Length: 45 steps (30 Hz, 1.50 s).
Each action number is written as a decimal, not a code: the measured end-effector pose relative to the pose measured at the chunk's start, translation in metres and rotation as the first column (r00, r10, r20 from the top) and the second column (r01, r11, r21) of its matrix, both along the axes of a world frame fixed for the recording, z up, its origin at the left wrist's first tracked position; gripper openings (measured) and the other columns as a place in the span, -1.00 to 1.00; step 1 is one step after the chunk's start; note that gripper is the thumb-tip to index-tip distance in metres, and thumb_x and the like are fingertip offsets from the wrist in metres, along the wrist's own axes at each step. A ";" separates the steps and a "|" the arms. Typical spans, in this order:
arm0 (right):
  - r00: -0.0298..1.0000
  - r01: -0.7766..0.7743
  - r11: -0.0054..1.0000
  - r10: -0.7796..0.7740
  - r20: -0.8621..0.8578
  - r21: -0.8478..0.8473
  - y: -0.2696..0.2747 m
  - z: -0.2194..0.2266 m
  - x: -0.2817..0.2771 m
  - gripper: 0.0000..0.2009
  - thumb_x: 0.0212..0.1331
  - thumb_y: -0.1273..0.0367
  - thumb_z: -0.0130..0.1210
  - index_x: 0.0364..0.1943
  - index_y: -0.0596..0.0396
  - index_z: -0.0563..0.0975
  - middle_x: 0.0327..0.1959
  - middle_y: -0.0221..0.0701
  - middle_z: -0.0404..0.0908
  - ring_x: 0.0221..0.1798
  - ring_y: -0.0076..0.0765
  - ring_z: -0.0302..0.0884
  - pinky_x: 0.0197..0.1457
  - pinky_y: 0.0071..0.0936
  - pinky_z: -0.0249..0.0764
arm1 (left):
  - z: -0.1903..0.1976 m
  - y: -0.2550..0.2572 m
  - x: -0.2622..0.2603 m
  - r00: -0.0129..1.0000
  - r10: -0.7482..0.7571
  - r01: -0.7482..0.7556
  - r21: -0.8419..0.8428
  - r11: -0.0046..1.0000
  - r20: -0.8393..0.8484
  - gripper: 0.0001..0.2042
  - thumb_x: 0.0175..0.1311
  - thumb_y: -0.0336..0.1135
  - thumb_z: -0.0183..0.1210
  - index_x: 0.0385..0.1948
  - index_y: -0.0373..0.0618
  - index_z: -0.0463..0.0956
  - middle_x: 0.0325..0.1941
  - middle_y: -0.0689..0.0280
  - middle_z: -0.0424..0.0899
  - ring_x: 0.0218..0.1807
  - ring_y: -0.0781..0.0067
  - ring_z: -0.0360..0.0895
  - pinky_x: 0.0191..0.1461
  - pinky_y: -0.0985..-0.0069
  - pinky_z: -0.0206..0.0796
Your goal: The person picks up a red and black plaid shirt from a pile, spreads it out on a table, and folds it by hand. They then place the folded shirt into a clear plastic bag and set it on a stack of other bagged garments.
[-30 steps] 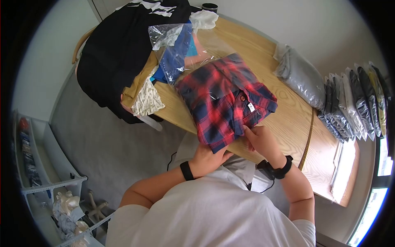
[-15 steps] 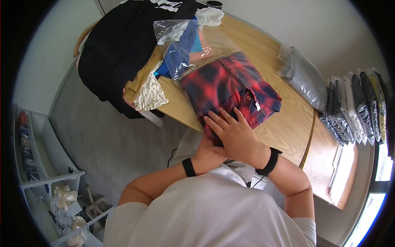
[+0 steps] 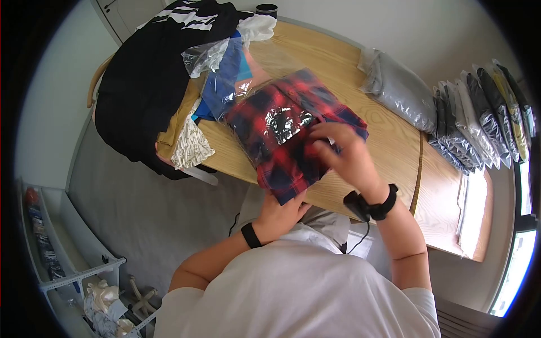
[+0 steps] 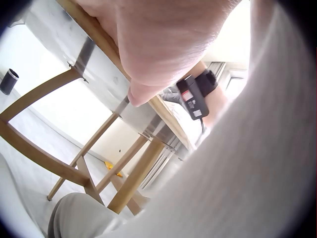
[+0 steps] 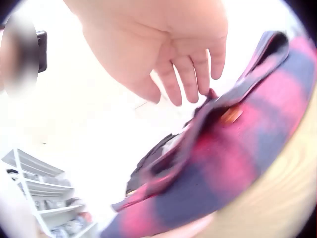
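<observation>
A folded red and navy plaid shirt (image 3: 282,163) lies at the table's near edge, with shiny clear plastic over it. A clear plastic bag (image 3: 205,56) stretches beyond its far left side. My left hand (image 3: 280,216) is at the shirt's near corner, its fingers hidden beneath the cloth and the table edge. My right hand (image 3: 346,155) is blurred above the shirt's right part. In the right wrist view, its fingers hang loosely extended over the collar (image 5: 208,119) and a brown button (image 5: 232,116), holding nothing.
A black garment (image 3: 141,84) with white print drapes over the table's left end, beside tan, cream and blue clothes. At the right lie a bagged grey garment (image 3: 400,93) and a row of bagged garments (image 3: 473,118). A white shelf unit (image 3: 79,276) stands lower left.
My right hand went from the shirt's front edge to flat on its near part, then up and rightward above it. My left hand stayed at the near corner. The head view shifted slightly.
</observation>
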State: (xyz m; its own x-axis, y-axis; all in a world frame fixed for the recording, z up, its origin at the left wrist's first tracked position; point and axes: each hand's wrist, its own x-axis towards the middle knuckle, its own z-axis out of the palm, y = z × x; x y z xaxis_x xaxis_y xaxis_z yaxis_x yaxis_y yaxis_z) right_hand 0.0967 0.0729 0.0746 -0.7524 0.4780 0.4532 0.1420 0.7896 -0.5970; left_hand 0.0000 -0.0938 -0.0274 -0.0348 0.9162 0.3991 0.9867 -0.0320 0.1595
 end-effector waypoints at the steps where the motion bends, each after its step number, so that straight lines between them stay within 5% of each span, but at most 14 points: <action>1: 0.983 0.182 0.983 -0.181 0.018 -0.035 0.018 -0.001 0.011 -0.78 0.08 0.37 0.17 -0.20 0.17 0.58 -0.17 -0.19 0.61 -0.06 -0.08 0.54 0.04 -0.30 0.42 | 0.000 -0.002 -0.004 0.999 -0.042 0.042 -0.004 0.999 0.004 -0.44 0.13 -0.05 0.18 0.16 -0.09 0.36 0.18 0.09 0.37 0.18 0.05 0.32 0.07 0.10 0.25; 12: 0.943 0.309 0.410 -0.248 0.221 -0.858 0.045 -0.050 0.044 -0.65 0.31 0.23 -0.01 -0.04 0.28 0.46 -0.29 -0.37 0.59 -0.39 -0.52 0.50 -0.39 -0.60 0.41 | -0.009 -0.062 -0.070 0.969 -0.062 0.099 -0.146 0.984 0.238 -0.50 0.18 0.01 0.16 0.00 -0.23 0.47 -0.04 0.08 0.54 0.00 0.05 0.47 0.11 0.20 0.27; 19: 0.930 0.359 0.446 -0.248 0.272 -0.820 0.029 -0.055 0.043 -0.69 0.28 0.24 -0.04 -0.22 0.25 0.59 -0.51 -0.42 0.58 -0.54 -0.54 0.42 -0.50 -0.57 0.35 | -0.022 -0.068 -0.052 0.784 -0.029 0.014 0.029 0.999 0.620 -0.48 0.27 0.01 0.09 0.01 -0.33 0.42 -0.03 0.09 0.58 -0.06 0.09 0.52 0.05 0.29 0.29; 21: 0.926 0.374 0.439 -0.222 0.304 -0.817 0.028 -0.055 0.047 -0.67 0.29 0.24 -0.04 -0.17 0.27 0.57 -0.47 -0.43 0.58 -0.50 -0.56 0.45 -0.45 -0.58 0.38 | -0.020 -0.062 -0.055 0.196 0.100 0.143 -0.129 0.981 0.975 -0.57 0.33 -0.06 0.07 -0.08 -0.34 0.46 -0.11 0.17 0.63 -0.15 0.32 0.57 -0.07 0.43 0.40; 22: 0.918 0.396 0.432 -0.198 0.343 -0.810 0.028 -0.055 0.050 -0.66 0.30 0.24 -0.04 -0.13 0.29 0.55 -0.43 -0.45 0.59 -0.45 -0.58 0.47 -0.40 -0.60 0.41 | -0.013 -0.054 -0.049 0.200 0.100 0.139 -0.129 0.982 0.975 -0.57 0.33 -0.06 0.07 -0.08 -0.34 0.46 -0.11 0.17 0.63 -0.15 0.32 0.57 -0.07 0.43 0.40; 24: 0.926 0.375 0.386 -0.193 0.324 -0.843 0.026 -0.053 0.051 -0.64 0.31 0.21 -0.05 -0.13 0.28 0.55 -0.42 -0.45 0.59 -0.43 -0.59 0.47 -0.39 -0.58 0.41 | 0.002 -0.033 -0.034 -0.286 -0.054 0.008 0.059 0.998 0.957 -0.61 0.38 -0.10 0.01 -0.04 -0.31 0.45 -0.11 0.25 0.63 -0.10 0.41 0.58 -0.04 0.50 0.41; 27: 0.918 0.388 0.387 -0.248 0.311 -0.837 0.015 -0.045 0.049 -0.65 0.27 0.19 0.00 -0.15 0.24 0.54 -0.39 -0.40 0.59 -0.40 -0.49 0.48 -0.35 -0.49 0.40 | 0.009 -0.023 -0.036 -0.416 -0.009 -0.029 -0.003 1.000 0.909 -0.65 0.41 -0.16 -0.02 0.01 -0.27 0.42 -0.11 0.22 0.62 -0.09 0.34 0.60 0.04 0.50 0.40; 29: 0.901 0.421 0.432 -0.300 0.313 -0.798 -0.002 -0.035 0.046 -0.67 0.22 0.19 0.06 -0.16 0.22 0.54 -0.35 -0.34 0.59 -0.38 -0.38 0.48 -0.32 -0.41 0.39 | 0.016 -0.025 -0.044 -0.359 0.065 0.046 -0.052 0.998 0.931 -0.64 0.40 -0.17 0.00 0.04 -0.26 0.40 -0.08 0.20 0.61 -0.06 0.34 0.59 0.04 0.49 0.40; 30: 0.850 0.527 0.788 -0.493 0.185 -0.319 -0.018 -0.030 0.043 -0.66 0.13 0.24 0.14 -0.09 0.18 0.51 -0.22 -0.29 0.57 -0.24 -0.28 0.48 -0.19 -0.35 0.39 | 0.018 -0.026 -0.048 -0.301 0.137 0.120 -0.105 0.987 0.944 -0.64 0.39 -0.17 0.02 0.07 -0.25 0.38 -0.05 0.19 0.59 -0.04 0.34 0.58 0.04 0.48 0.39; 31: 0.822 0.554 0.783 -0.568 -0.038 0.283 -0.034 -0.023 0.039 -0.59 0.04 0.28 0.21 -0.02 0.13 0.48 -0.09 -0.25 0.55 -0.09 -0.17 0.49 -0.06 -0.28 0.38 | 0.018 -0.027 -0.052 -0.302 0.143 0.113 -0.113 0.987 0.943 -0.64 0.39 -0.17 0.02 0.07 -0.25 0.38 -0.05 0.19 0.59 -0.04 0.34 0.58 0.04 0.48 0.39; 34: 0.988 -0.041 0.966 0.002 0.153 0.255 -0.068 0.006 0.026 -0.37 -0.14 0.35 0.27 0.15 0.01 0.38 0.22 -0.22 0.34 0.32 -0.10 0.22 0.31 -0.10 0.16 | 0.005 -0.035 -0.054 -0.278 0.262 0.173 -0.221 0.960 0.924 -0.69 0.38 -0.26 0.02 0.04 -0.25 0.38 0.03 0.18 0.54 0.01 0.35 0.55 0.02 0.46 0.39; 38: 0.931 -0.074 0.849 -0.129 0.341 0.523 -0.079 -0.027 0.003 -0.25 -0.15 0.35 0.28 0.28 -0.05 0.26 0.32 -0.26 0.24 0.38 -0.11 0.15 0.31 -0.08 0.19 | -0.002 -0.041 -0.050 0.408 0.073 0.063 -0.108 0.992 0.910 -0.70 0.16 -0.40 0.11 -0.07 -0.27 0.44 0.02 0.10 0.54 0.04 0.25 0.51 0.05 0.39 0.35; 40: 0.909 -0.031 0.787 -0.234 0.346 0.616 -0.077 -0.036 -0.003 -0.23 -0.15 0.31 0.30 0.29 -0.05 0.25 0.32 -0.28 0.23 0.37 -0.11 0.17 0.28 -0.12 0.25 | -0.002 -0.039 -0.049 0.852 -0.055 0.048 0.026 0.998 0.521 -0.63 0.06 -0.38 0.15 -0.04 -0.26 0.45 0.02 0.00 0.52 0.07 0.06 0.47 0.10 0.26 0.30; 45: 0.962 -0.006 0.938 -0.088 0.257 0.346 -0.063 -0.033 -0.004 -0.22 -0.22 0.27 0.32 0.25 -0.01 0.29 0.28 -0.25 0.29 0.34 -0.11 0.23 0.15 -0.35 0.44 | 0.001 -0.016 -0.038 0.981 0.046 -0.041 -0.032 0.999 0.189 -0.48 0.11 -0.09 0.20 0.07 -0.22 0.41 0.09 -0.01 0.47 0.12 -0.05 0.40 0.21 0.18 0.22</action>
State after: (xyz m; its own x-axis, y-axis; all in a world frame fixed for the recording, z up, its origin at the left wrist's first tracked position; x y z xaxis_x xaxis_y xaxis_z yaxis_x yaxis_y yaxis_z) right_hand 0.0923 0.0103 0.0412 -0.8502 0.3632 0.3811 0.2936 0.9280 -0.2295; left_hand -0.0377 -0.1103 -0.0269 -0.1476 0.9229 0.3557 0.9387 0.0174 0.3444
